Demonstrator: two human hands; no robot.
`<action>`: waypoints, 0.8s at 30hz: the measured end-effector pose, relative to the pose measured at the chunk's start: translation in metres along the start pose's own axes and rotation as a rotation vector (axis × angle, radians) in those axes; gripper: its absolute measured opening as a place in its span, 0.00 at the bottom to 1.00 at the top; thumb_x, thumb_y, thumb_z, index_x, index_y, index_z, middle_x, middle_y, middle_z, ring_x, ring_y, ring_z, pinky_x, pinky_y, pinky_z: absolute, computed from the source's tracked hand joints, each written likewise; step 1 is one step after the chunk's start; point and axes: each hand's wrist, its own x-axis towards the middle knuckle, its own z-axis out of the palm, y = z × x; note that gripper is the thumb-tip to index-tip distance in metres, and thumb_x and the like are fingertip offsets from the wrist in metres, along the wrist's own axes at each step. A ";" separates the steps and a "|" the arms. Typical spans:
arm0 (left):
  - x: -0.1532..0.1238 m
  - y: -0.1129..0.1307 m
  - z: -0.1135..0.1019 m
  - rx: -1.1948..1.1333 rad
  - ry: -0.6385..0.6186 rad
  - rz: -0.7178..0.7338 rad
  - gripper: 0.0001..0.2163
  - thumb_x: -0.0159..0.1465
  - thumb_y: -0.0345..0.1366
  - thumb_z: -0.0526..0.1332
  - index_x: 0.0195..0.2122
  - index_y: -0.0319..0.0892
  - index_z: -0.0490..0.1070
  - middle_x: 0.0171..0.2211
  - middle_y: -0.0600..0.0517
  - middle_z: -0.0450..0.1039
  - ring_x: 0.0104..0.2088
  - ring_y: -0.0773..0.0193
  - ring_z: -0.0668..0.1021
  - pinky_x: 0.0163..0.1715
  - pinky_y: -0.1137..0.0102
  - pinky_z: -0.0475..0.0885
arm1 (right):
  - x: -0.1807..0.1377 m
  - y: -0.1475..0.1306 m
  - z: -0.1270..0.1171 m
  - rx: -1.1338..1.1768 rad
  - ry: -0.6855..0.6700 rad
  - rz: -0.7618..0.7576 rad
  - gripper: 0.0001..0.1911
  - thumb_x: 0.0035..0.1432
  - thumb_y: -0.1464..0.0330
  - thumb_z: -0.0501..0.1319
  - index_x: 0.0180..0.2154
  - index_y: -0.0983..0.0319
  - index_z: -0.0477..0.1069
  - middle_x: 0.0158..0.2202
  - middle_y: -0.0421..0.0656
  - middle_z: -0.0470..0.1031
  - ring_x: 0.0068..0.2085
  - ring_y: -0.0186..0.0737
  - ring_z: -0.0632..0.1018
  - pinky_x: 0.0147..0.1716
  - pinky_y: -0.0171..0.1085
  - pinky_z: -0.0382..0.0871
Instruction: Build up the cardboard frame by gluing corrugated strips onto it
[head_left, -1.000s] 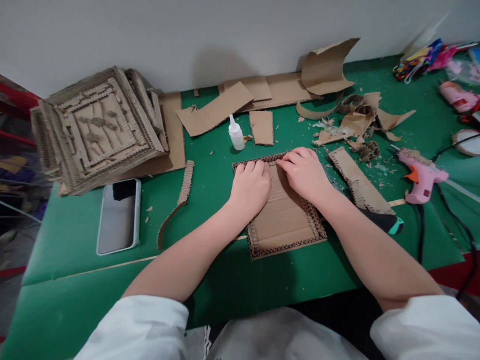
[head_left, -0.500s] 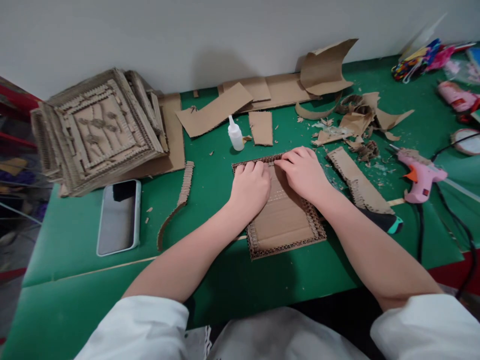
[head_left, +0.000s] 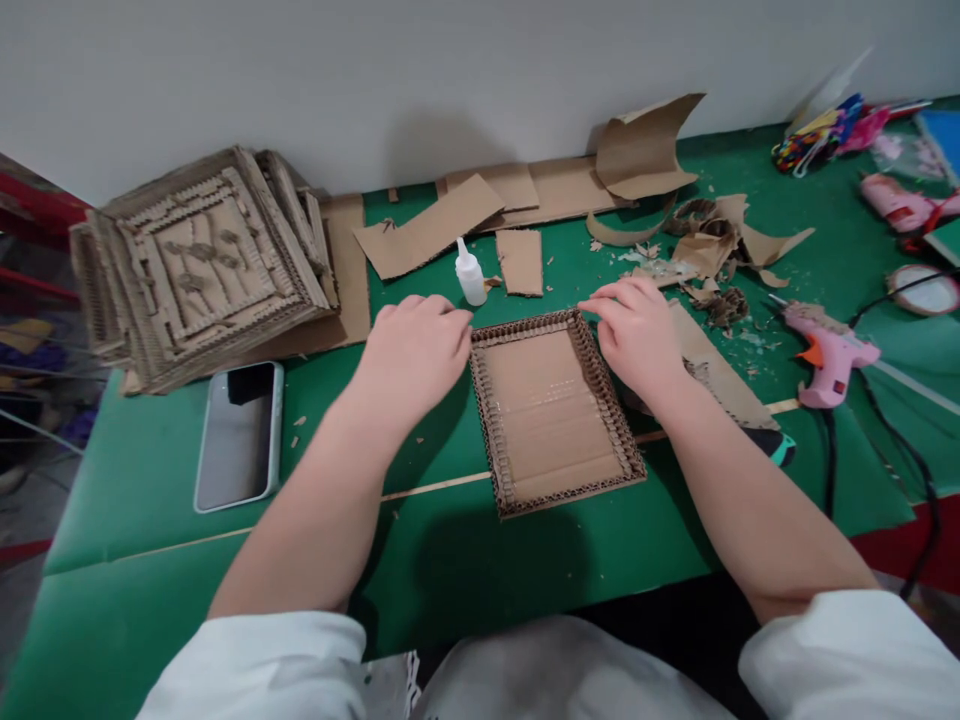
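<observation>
A rectangular cardboard panel (head_left: 555, 420) lies on the green table, edged on all four sides with raised corrugated strips. My left hand (head_left: 420, 350) is at its far left corner, fingers curled together against the edge and the tips partly hidden. At the far right corner my right hand (head_left: 637, 330) pinches the rim, its index fingertip on the corner. Just beyond the panel stands a small white glue bottle (head_left: 471, 277) with a pointed nozzle. A flat cardboard piece (head_left: 720, 375) and a black-and-teal handle (head_left: 780, 447) lie partly under my right arm.
Stacked cardboard panels (head_left: 210, 260) and a phone (head_left: 238, 437) are on the left. Cardboard offcuts (head_left: 431, 225) line the wall. Torn scraps (head_left: 709, 240), a pink glue gun (head_left: 829, 350) with its cord, and a tape roll (head_left: 922, 290) occupy the right.
Both hands have moved apart from the panel's far strip to its two far corners, uncovering its inside. My left arm now covers the curled corrugated strip that lay on the left.
</observation>
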 end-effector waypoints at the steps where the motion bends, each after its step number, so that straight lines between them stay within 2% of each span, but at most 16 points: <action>1: -0.001 -0.008 -0.002 0.004 -0.052 0.039 0.18 0.68 0.36 0.46 0.49 0.43 0.73 0.45 0.45 0.75 0.47 0.50 0.74 0.41 0.59 0.69 | 0.000 0.000 0.001 0.000 -0.013 -0.004 0.20 0.57 0.77 0.50 0.42 0.62 0.78 0.42 0.50 0.76 0.47 0.49 0.68 0.47 0.49 0.63; 4: -0.006 -0.021 -0.004 0.013 -0.156 0.109 0.20 0.66 0.31 0.45 0.55 0.47 0.69 0.45 0.47 0.75 0.47 0.52 0.74 0.42 0.61 0.69 | -0.002 -0.005 0.007 -0.006 -0.080 -0.033 0.18 0.57 0.76 0.51 0.41 0.62 0.78 0.44 0.51 0.75 0.48 0.50 0.68 0.47 0.49 0.64; 9: -0.009 -0.012 -0.005 0.041 -0.249 0.093 0.27 0.60 0.22 0.45 0.58 0.49 0.65 0.47 0.47 0.73 0.47 0.51 0.74 0.41 0.62 0.70 | -0.004 -0.018 0.013 -0.064 -0.167 -0.054 0.16 0.60 0.74 0.52 0.43 0.63 0.78 0.49 0.52 0.73 0.52 0.51 0.67 0.48 0.48 0.63; 15: -0.004 0.001 0.001 0.041 -0.255 0.104 0.27 0.60 0.22 0.45 0.57 0.49 0.66 0.47 0.45 0.73 0.44 0.52 0.75 0.39 0.62 0.70 | -0.005 -0.020 0.015 -0.097 -0.212 -0.051 0.18 0.59 0.75 0.52 0.44 0.65 0.77 0.51 0.54 0.72 0.51 0.52 0.67 0.46 0.48 0.63; 24: 0.000 0.005 0.004 0.046 -0.315 0.048 0.26 0.61 0.24 0.45 0.58 0.48 0.66 0.47 0.44 0.71 0.43 0.50 0.76 0.38 0.60 0.71 | -0.005 -0.020 0.018 -0.097 -0.190 -0.098 0.18 0.59 0.77 0.50 0.43 0.67 0.77 0.46 0.54 0.73 0.48 0.49 0.68 0.44 0.43 0.66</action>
